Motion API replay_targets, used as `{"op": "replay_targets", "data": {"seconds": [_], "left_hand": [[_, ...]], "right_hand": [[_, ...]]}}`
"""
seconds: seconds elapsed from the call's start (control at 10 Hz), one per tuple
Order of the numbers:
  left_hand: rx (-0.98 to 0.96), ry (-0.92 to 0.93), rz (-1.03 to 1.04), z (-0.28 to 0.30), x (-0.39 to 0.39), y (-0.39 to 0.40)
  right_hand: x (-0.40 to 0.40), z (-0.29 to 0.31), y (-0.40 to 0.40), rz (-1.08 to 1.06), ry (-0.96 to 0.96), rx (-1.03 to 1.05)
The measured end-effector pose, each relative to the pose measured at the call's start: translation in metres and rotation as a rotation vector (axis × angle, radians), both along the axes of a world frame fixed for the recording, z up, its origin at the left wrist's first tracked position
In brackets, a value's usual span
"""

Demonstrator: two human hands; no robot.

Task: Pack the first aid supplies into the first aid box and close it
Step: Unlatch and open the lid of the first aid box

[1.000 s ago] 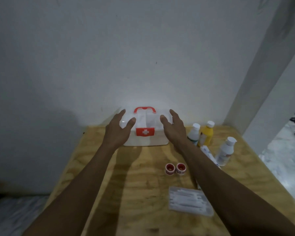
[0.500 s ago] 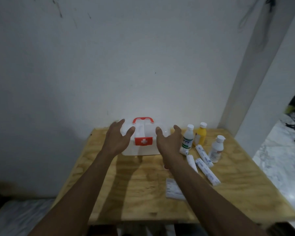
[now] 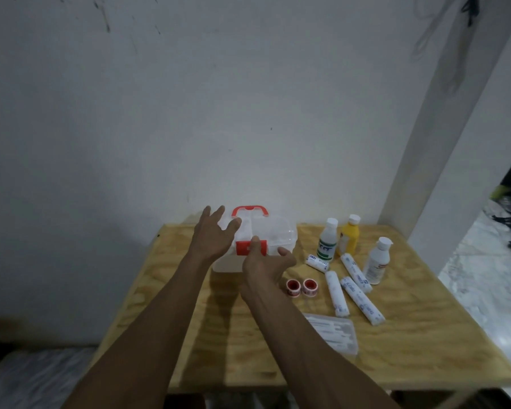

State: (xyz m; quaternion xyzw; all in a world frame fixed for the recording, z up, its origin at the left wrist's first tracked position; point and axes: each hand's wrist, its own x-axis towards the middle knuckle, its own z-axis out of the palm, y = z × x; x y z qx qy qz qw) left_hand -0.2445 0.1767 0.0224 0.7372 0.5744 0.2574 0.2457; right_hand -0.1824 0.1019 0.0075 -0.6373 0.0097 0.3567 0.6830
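Note:
A white first aid box [image 3: 273,234] with a red handle and a red front latch stands closed at the back of the wooden table [image 3: 171,296]. My left hand [image 3: 214,234] rests with spread fingers on the box's left side. My right hand [image 3: 264,262] is at the front, its thumb on the red latch. To the right lie three bottles, one of them yellow [image 3: 348,236], several bandage rolls [image 3: 362,301], two red tape rolls [image 3: 302,287] and a clear packet [image 3: 335,335].
A white wall rises just behind the table. A white pillar [image 3: 443,143] stands at the right rear, with a marble floor [image 3: 490,276] beyond the table's right edge. Dark objects lie on that floor at the far right.
My right hand has moved from the box's right side to its front, onto the red latch. The left hand stays on the box's left side. The camera has pulled back.

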Motion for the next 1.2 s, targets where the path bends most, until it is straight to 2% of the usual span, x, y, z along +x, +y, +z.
{"op": "replay_targets", "data": {"seconds": [0.4, 0.5, 0.6, 0.8, 0.9, 1.0, 1.1, 1.2], "left_hand": [[-0.02, -0.053, 0.018, 0.0, 0.001, 0.003], [-0.031, -0.06, 0.014, -0.001, 0.0, 0.002], [-0.025, -0.066, 0.011, 0.001, 0.002, 0.002], [-0.037, -0.122, -0.025, 0.006, -0.003, 0.009], [-0.05, -0.116, -0.051, 0.005, -0.008, 0.011], [-0.04, -0.084, -0.066, 0.004, -0.008, 0.01], [-0.013, -0.123, -0.082, 0.0, -0.011, 0.006], [-0.008, -0.282, -0.043, -0.001, -0.013, 0.003]], "right_hand": [[0.007, -0.007, -0.011, 0.028, -0.125, 0.125], [0.009, -0.013, -0.019, 0.061, -0.322, 0.169], [0.015, -0.009, -0.024, 0.147, -0.723, 0.199], [0.051, 0.011, -0.025, 0.554, -1.248, 0.188], [0.062, 0.019, -0.022, 0.625, -1.447, 0.152], [0.07, 0.019, -0.017, 0.652, -1.628, 0.113], [0.074, 0.019, -0.014, 0.615, -1.902, 0.051], [0.077, 0.03, -0.009, 0.593, -1.986, 0.089]]}}
